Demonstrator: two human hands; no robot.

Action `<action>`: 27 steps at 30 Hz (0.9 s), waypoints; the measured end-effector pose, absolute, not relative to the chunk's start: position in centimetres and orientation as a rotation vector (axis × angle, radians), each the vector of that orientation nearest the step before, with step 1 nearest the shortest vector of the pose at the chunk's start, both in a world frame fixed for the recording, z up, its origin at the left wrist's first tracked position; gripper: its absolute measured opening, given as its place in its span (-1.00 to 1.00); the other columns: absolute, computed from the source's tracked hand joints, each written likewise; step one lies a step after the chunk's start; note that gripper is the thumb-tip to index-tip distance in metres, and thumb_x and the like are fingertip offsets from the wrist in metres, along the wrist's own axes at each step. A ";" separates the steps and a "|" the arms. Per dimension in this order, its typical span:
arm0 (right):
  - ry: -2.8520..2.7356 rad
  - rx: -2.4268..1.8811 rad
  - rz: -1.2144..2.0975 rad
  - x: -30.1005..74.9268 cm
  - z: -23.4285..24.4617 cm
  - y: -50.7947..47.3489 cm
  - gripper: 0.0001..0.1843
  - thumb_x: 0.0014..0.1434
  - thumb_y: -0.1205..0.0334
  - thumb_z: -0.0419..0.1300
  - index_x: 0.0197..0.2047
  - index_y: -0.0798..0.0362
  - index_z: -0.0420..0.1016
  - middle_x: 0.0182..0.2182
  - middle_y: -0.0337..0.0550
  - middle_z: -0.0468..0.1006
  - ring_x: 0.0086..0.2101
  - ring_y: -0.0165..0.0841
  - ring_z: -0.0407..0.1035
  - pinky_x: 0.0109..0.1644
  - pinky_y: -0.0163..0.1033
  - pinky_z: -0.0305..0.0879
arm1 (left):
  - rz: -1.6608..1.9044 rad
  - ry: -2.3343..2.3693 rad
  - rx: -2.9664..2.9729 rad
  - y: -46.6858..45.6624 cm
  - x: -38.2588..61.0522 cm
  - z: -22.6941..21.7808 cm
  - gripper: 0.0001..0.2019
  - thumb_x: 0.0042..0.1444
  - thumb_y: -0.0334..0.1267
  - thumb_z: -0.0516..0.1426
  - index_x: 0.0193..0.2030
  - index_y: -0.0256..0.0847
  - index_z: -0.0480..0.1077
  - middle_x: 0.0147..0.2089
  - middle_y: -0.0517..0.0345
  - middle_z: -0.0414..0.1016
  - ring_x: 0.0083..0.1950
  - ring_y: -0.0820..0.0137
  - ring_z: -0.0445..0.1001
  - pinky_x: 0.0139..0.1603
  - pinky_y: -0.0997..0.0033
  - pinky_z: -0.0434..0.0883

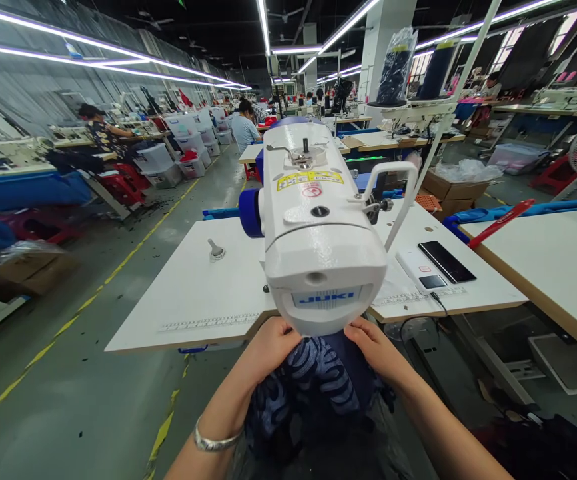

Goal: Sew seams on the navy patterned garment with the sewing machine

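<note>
A white sewing machine [318, 240] with a blue handwheel stands in front of me, its head hiding the needle area. Dark blue patterned fabric [326, 373] hangs from under the machine head into my lap. At the fabric's left edge, my left hand [276, 347] pinches the cloth, thumb toward the machine; a silver bangle is on that wrist. My right hand [376, 343] grips the plain navy part on the other side. Both sets of fingertips are partly hidden beneath the machine head.
The white sewing table [193, 280] has a printed ruler along its front edge. On its right lie a black phone [447, 261] and a small device with a cable. Thread cones [396, 70] stand behind. A neighbouring table [548, 267] is at right; people work farther back.
</note>
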State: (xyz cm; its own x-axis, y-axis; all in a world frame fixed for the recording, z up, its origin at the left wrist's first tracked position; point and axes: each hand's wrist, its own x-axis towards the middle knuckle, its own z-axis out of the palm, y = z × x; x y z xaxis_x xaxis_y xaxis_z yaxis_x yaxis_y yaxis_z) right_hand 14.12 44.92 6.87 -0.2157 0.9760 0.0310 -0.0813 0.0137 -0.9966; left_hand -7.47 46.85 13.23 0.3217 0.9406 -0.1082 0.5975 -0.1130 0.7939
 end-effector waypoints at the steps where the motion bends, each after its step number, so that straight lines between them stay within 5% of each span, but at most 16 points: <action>1: -1.317 -1.021 1.386 14.1 6.9 44.9 -0.77 0.19 0.10 0.07 -0.43 0.02 0.40 -0.54 -0.28 0.26 -0.40 -0.31 0.21 -0.13 -0.18 0.22 | 0.557 1.369 1.810 46.9 -7.5 13.2 -0.68 0.08 -0.05 0.06 -0.46 -0.22 0.50 -0.51 0.18 0.49 -0.29 0.27 0.43 -0.19 0.41 0.40; 8: -1.285 -1.011 1.423 14.1 6.8 44.8 -0.77 0.22 0.14 0.07 -0.46 0.00 0.31 -0.55 -0.33 0.13 -0.44 -0.37 0.12 -0.09 -0.21 0.20 | 0.557 1.379 1.801 46.8 -7.5 13.3 -0.68 0.08 -0.03 0.08 -0.49 -0.20 0.47 -0.56 0.19 0.45 -0.34 0.29 0.43 -0.23 0.43 0.40; 14: -1.289 -1.020 1.418 14.1 6.7 44.8 -0.76 0.22 0.13 0.06 -0.45 0.00 0.36 -0.54 -0.31 0.23 -0.42 -0.35 0.18 -0.09 -0.21 0.22 | 0.549 1.387 1.793 46.9 -7.5 13.2 -0.70 0.08 -0.07 0.07 -0.47 -0.21 0.49 -0.51 0.17 0.50 -0.28 0.25 0.44 -0.19 0.40 0.41; 23: -1.281 -1.084 1.348 13.7 7.0 44.5 -0.68 0.20 -0.02 0.07 -0.39 0.02 0.44 -0.50 -0.23 0.36 -0.34 -0.26 0.26 -0.19 -0.22 0.22 | 0.562 1.287 1.844 46.9 -7.2 14.0 -0.72 0.11 -0.17 0.04 -0.17 -0.21 0.51 -0.10 0.18 0.58 0.01 0.22 0.44 0.07 0.38 0.35; 27: -1.266 -1.106 1.330 13.6 6.9 44.5 -0.68 0.18 -0.05 0.08 -0.36 0.02 0.45 -0.49 -0.22 0.35 -0.35 -0.27 0.24 -0.22 -0.24 0.22 | 0.534 1.317 1.861 46.9 -7.2 14.0 -0.72 0.13 -0.14 0.03 -0.22 -0.21 0.52 -0.10 0.18 0.59 0.01 0.20 0.44 0.07 0.35 0.35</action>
State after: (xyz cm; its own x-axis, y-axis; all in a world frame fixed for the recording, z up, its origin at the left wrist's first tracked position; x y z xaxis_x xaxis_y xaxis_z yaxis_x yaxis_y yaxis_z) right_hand 13.60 44.53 6.88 -0.1315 0.9913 0.0026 -0.0519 -0.0043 -0.9986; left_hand -7.25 46.92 14.03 0.3748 0.9221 -0.0964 0.5949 -0.1595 0.7878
